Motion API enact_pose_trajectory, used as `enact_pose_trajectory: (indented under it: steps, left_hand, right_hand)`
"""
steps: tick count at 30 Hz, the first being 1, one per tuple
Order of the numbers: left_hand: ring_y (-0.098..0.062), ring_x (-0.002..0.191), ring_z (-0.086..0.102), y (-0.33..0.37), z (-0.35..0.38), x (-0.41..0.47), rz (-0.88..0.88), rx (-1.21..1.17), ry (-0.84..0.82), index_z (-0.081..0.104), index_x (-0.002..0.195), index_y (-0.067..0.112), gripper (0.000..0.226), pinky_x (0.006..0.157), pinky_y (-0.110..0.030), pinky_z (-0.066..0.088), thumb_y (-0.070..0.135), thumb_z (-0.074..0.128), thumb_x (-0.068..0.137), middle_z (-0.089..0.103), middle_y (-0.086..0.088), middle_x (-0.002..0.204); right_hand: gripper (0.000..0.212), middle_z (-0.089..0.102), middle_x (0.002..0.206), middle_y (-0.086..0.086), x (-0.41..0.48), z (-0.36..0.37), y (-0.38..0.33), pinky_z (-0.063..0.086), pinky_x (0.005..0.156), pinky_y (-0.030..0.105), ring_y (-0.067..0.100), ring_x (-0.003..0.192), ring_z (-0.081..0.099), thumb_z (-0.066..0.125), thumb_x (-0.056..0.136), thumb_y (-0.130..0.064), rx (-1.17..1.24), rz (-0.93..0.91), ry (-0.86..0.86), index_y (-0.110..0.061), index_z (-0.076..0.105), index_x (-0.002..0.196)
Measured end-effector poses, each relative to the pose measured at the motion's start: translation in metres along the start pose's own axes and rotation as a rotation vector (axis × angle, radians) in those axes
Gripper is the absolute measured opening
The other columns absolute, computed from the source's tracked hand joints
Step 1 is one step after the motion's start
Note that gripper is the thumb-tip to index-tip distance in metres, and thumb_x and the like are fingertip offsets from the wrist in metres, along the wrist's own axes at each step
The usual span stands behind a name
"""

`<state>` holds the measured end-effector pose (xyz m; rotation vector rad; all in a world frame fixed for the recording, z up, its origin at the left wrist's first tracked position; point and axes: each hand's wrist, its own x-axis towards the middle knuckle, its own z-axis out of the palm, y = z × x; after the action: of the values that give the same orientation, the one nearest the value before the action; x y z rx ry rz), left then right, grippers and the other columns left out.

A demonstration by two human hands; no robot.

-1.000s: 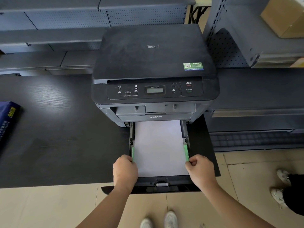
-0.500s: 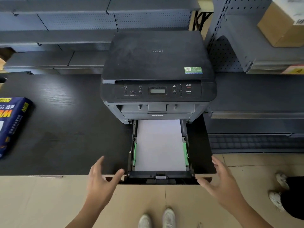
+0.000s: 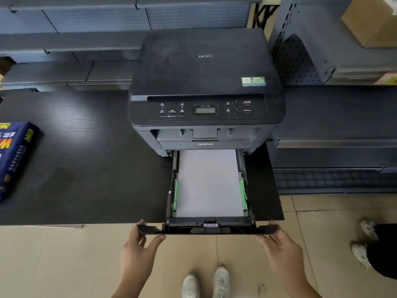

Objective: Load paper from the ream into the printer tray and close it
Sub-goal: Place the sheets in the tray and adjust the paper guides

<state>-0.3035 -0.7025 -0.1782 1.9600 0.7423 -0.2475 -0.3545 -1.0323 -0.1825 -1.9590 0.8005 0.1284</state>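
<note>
A black Brother printer [image 3: 204,67] stands on a dark table [image 3: 86,168]. Its paper tray [image 3: 240,230] is pulled out past the table's front edge. A flat stack of white paper [image 3: 209,183] lies in the tray between two green guides [image 3: 175,196]. My left hand [image 3: 137,250] pinches the left end of the tray's front panel, thumb above and fingers below. At the panel's right end, my right hand [image 3: 279,250] holds it the same way. The blue paper ream [image 3: 15,155] lies at the table's left edge, partly cut off.
Grey metal shelving runs behind the printer and to its right. A cardboard box [image 3: 373,20] sits on a shelf at the upper right. Another person's white shoes [image 3: 363,252] stand on the tiled floor at the right. My own shoes [image 3: 206,282] are below the tray.
My hands left the green side guides, drew back open, and now hold the two ends of the tray's front panel. The view has shifted slightly to the left.
</note>
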Motion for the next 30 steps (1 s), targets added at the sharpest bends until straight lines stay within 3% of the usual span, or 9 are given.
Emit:
enact_pose_trajectory:
  steps: [2, 5, 7, 10, 13, 18, 22, 26, 30]
  left_hand:
    - [-0.025, 0.123, 0.063, 0.007, 0.0, -0.001, -0.016, -0.037, 0.014, 0.054, 0.141, 0.021, 0.07, 0.101, -0.037, 0.047, 0.012, 0.085, 0.079, 0.064, 0.007, 0.12]
    - [-0.018, 0.116, 0.063, 0.023, 0.003, 0.002, -0.007, -0.031, 0.011, 0.055, 0.141, 0.023, 0.066, 0.094, -0.037, 0.049, 0.017, 0.083, 0.082, 0.066, 0.008, 0.119]
    - [-0.016, 0.113, 0.065, 0.034, 0.006, 0.011, 0.016, -0.012, 0.01, 0.058, 0.135, 0.024, 0.058, 0.087, -0.036, 0.049, 0.019, 0.082, 0.082, 0.069, 0.008, 0.118]
    - [-0.015, 0.104, 0.066, 0.05, 0.016, 0.031, 0.046, 0.013, 0.029, 0.062, 0.126, 0.023, 0.047, 0.083, -0.032, 0.046, 0.019, 0.08, 0.083, 0.074, 0.007, 0.109]
    - [-0.015, 0.101, 0.069, 0.064, 0.027, 0.058, 0.071, 0.048, 0.031, 0.066, 0.12, 0.019, 0.041, 0.083, -0.03, 0.047, 0.027, 0.079, 0.082, 0.076, 0.01, 0.101]
    - [-0.015, 0.09, 0.067, 0.098, 0.045, 0.102, 0.159, 0.058, 0.049, 0.066, 0.101, 0.017, 0.023, 0.08, -0.03, 0.045, 0.028, 0.078, 0.085, 0.074, 0.01, 0.091]
    - [-0.008, 0.081, 0.062, 0.125, 0.057, 0.133, 0.245, 0.071, 0.04, 0.063, 0.099, 0.013, 0.02, 0.08, -0.027, 0.043, 0.022, 0.076, 0.088, 0.069, 0.011, 0.087]
    - [-0.009, 0.081, 0.061, 0.138, 0.067, 0.152, 0.278, 0.08, 0.056, 0.063, 0.111, 0.013, 0.024, 0.08, -0.026, 0.041, 0.019, 0.072, 0.09, 0.071, 0.005, 0.096]
    - [-0.002, 0.073, 0.059, 0.139, 0.072, 0.16, 0.289, 0.083, 0.074, 0.062, 0.116, 0.015, 0.028, 0.08, -0.028, 0.041, 0.021, 0.071, 0.091, 0.07, 0.004, 0.095]
  right_hand:
    - [0.046, 0.073, 0.114, -0.008, 0.001, 0.001, -0.004, 0.048, 0.094, 0.018, 0.013, 0.11, 0.068, 0.08, 0.078, -0.019, -0.006, -0.034, 0.029, -0.014, 0.068, 0.123]
    - [0.031, 0.075, 0.095, -0.027, 0.01, 0.002, -0.012, 0.045, 0.084, -0.001, -0.01, 0.096, 0.068, 0.077, 0.081, -0.019, -0.02, -0.084, 0.048, -0.02, 0.072, 0.112]
    - [0.025, 0.077, 0.096, -0.019, 0.021, 0.004, -0.021, 0.043, 0.081, -0.005, -0.018, 0.093, 0.064, 0.076, 0.082, -0.016, -0.018, -0.107, 0.054, -0.02, 0.072, 0.106]
    - [0.028, 0.074, 0.109, -0.007, 0.044, 0.01, -0.034, 0.042, 0.087, -0.004, 0.002, 0.104, 0.069, 0.074, 0.083, -0.012, 0.039, -0.124, 0.049, -0.012, 0.072, 0.111]
    - [0.025, 0.073, 0.108, -0.006, 0.073, 0.019, -0.049, 0.041, 0.082, -0.007, 0.008, 0.106, 0.067, 0.071, 0.086, -0.015, 0.054, -0.112, 0.054, -0.013, 0.071, 0.111]
    - [0.021, 0.076, 0.105, -0.003, 0.123, 0.031, -0.078, 0.044, 0.08, 0.007, 0.013, 0.106, 0.068, 0.068, 0.088, -0.024, 0.024, -0.138, 0.096, -0.013, 0.07, 0.105]
    - [0.016, 0.076, 0.103, 0.004, 0.156, 0.038, -0.104, 0.04, 0.071, 0.0, 0.017, 0.103, 0.069, 0.066, 0.089, -0.022, -0.024, -0.177, 0.142, -0.01, 0.07, 0.1]
    - [0.023, 0.074, 0.113, 0.008, 0.173, 0.044, -0.117, 0.042, 0.088, 0.022, 0.022, 0.111, 0.066, 0.064, 0.091, -0.019, 0.002, -0.174, 0.15, -0.007, 0.068, 0.111]
    - [0.026, 0.074, 0.115, 0.009, 0.181, 0.047, -0.121, 0.042, 0.092, 0.023, 0.024, 0.112, 0.066, 0.064, 0.091, -0.018, -0.004, -0.177, 0.167, -0.007, 0.066, 0.115]
